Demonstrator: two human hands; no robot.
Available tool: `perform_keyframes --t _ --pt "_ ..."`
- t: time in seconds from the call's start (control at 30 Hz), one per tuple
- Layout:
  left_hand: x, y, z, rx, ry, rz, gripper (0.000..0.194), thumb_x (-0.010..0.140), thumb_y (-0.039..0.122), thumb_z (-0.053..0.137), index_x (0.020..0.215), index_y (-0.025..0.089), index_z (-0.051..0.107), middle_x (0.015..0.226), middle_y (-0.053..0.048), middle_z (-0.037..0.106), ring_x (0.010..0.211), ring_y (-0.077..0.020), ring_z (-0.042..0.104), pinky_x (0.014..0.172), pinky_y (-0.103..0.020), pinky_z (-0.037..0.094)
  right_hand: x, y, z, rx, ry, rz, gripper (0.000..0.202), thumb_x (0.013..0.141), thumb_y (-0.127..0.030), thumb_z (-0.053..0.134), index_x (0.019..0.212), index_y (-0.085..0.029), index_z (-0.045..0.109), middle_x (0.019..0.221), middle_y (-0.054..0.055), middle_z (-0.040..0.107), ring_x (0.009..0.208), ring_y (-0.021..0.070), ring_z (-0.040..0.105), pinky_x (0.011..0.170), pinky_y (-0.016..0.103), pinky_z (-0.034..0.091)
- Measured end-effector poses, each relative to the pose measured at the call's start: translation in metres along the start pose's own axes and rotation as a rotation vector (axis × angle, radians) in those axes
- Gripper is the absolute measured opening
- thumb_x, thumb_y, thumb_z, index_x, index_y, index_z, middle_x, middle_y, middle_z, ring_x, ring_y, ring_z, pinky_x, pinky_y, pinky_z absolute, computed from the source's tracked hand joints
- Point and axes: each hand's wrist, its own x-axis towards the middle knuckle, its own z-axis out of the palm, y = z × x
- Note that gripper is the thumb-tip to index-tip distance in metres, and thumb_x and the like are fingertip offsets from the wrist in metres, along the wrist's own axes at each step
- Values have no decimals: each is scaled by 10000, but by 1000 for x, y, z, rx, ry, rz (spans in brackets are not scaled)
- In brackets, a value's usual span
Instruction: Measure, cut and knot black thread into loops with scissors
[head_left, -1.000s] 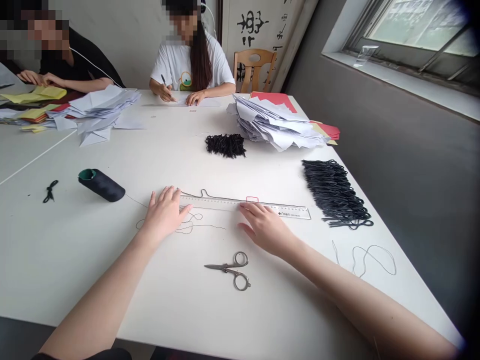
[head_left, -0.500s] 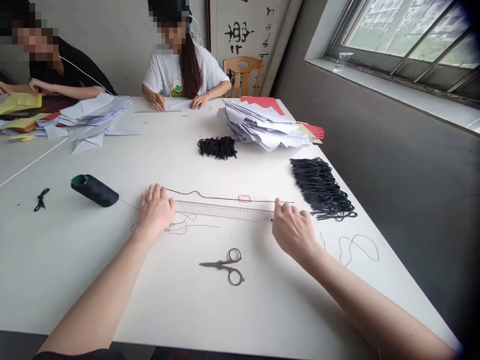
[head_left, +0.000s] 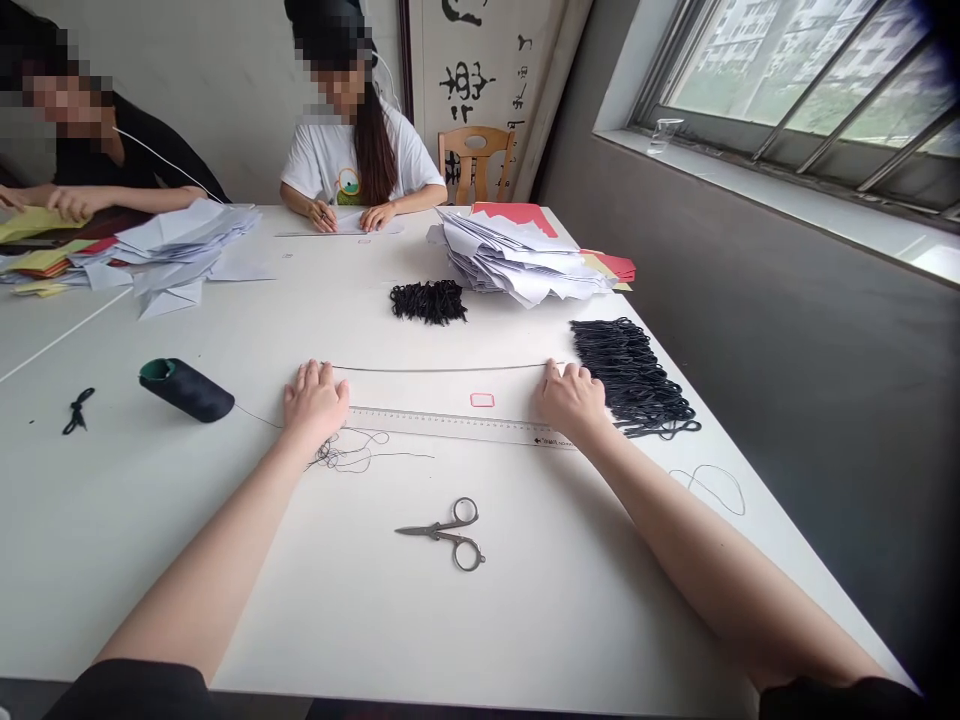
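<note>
A dark cord [head_left: 442, 370] runs nearly straight between my hands above a clear ruler [head_left: 450, 423]. My left hand [head_left: 315, 402] lies on the table at the cord's left end, fingers spread slightly, covering the ruler's left end. At the other end, my right hand [head_left: 571, 400] has its fingertips on the cord, fingers bent; whether it pinches the cord is hidden. A small red-outlined rectangle [head_left: 482, 400] shows between cord and ruler. Loose thin thread [head_left: 352, 452] curls beside my left hand. Silver scissors [head_left: 442, 530] lie nearer to me, handles apart.
A dark thread spool [head_left: 191, 390] lies left, near a small black knotted cord [head_left: 77, 410]. Black loop bundles [head_left: 634, 378] lie right, a smaller bundle [head_left: 427, 301] farther back. Paper piles [head_left: 517, 258] stand behind. Two people sit across the white table [head_left: 337, 620].
My right hand has moved away from me and the cord's right end has gone with it. The cord, wavy before, is now nearly straight and farther from the ruler. The view has shifted slightly.
</note>
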Motion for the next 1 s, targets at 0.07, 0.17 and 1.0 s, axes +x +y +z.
perform_keyframes --t 0.07,0.17,1.0 --pt "6 2 0 -30 2 -19 648 948 396 199 1492 52 283 1580 -162 195 1467 -285 136 1169 -525 179 10 -4 2 22 18 37 511 968 -271 269 1405 -62 434 1226 253 554 1090 346 518 822 415 381" --pt "11 3 3 -72 15 -46 636 950 390 199 1493 71 291 1579 -170 195 1469 -289 124 1169 -543 154 15 -9 5 30 31 51 515 971 -274 251 1393 -49 442 1217 263 556 1094 350 511 811 416 379" --pt "-98 36 -103 -1049 167 595 154 861 303 587 765 198 647 820 -50 633 759 -169 615 641 -284 520 7 -7 4 252 481 -411 322 981 -224 356 1144 -122 615 881 93 701 747 191 601 740 315 290"
